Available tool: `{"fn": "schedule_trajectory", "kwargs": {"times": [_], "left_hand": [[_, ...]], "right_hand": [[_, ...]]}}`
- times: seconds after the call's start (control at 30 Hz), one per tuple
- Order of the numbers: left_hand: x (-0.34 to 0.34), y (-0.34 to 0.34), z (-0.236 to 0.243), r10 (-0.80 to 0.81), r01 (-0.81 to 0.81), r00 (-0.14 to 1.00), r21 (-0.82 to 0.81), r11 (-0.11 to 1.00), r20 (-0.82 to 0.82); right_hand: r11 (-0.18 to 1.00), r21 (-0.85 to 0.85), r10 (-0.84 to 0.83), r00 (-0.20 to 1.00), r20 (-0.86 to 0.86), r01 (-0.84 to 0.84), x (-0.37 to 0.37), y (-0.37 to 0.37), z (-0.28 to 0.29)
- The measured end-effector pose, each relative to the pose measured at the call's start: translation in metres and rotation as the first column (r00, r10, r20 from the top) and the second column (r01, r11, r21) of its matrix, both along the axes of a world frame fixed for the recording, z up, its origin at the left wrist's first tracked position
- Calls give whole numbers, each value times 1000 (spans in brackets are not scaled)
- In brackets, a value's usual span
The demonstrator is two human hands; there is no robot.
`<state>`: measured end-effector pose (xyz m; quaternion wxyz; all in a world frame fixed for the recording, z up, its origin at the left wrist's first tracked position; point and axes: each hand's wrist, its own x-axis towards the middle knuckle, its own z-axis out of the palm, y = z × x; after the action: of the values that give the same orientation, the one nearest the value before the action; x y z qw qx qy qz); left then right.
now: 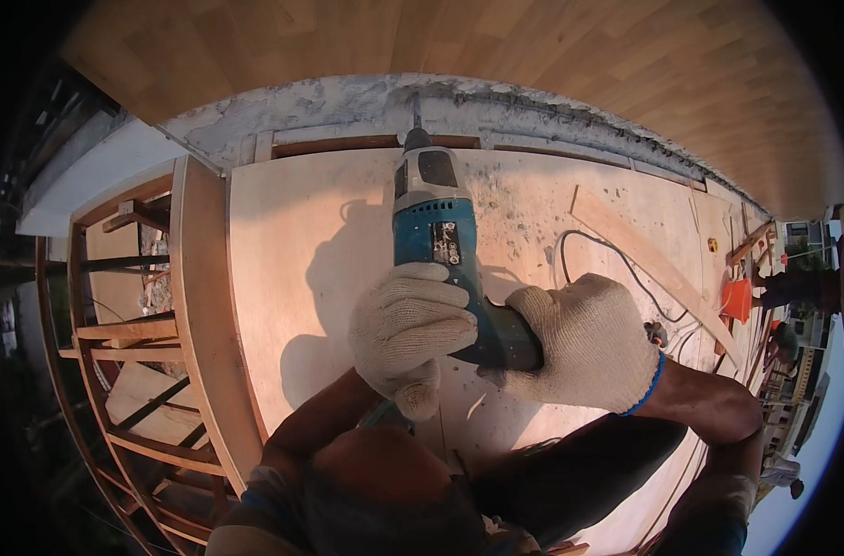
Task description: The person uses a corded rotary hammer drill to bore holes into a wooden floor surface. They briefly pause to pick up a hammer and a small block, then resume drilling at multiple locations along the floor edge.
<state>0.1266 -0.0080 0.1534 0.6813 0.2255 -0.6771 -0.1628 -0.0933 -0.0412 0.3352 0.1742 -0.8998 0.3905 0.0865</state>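
Observation:
My two white-gloved hands grip a teal and grey power drill point(433, 222) in the middle of the head view. My left hand point(408, 329) is closed around the lower left of its body, and my right hand point(579, 343) is closed on the rear handle at the right. The long bit point(416, 113) points away from me onto a rough grey concrete strip point(302, 107); whether its tip is sunk in I cannot tell. Grey chips dot the pale plywood sheet point(283, 241) below the drill. A dark cable point(617, 255) loops over the sheet to the right.
A wooden frame point(200, 315) with open bays stands at the left. Wood-patterned boarding point(440, 37) runs beyond the concrete. At the right lie a loose plank point(644, 264) and an orange bucket point(735, 298); other people point(802, 287) are at the far right edge.

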Motion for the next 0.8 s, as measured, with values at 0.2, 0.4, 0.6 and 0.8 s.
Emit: {"fn": "schedule_trajectory", "kwargs": {"times": [0.2, 0.4, 0.6, 0.8], "left_hand": [[14, -22, 19, 59, -37, 983, 127, 991, -172], [70, -30, -21, 149, 274, 697, 452, 849, -702], [122, -42, -9, -10, 38, 991, 218, 975, -131], [117, -58, 61, -149, 165, 985, 241, 956, -85]], "right_hand": [[996, -68, -55, 997, 63, 59, 17, -2, -1], [988, -56, -116, 935, 336, 143, 55, -5, 2], [924, 156, -383, 859, 340, 350, 98, 30, -38], [788, 484, -602, 643, 475, 381, 136, 58, -97]]}}
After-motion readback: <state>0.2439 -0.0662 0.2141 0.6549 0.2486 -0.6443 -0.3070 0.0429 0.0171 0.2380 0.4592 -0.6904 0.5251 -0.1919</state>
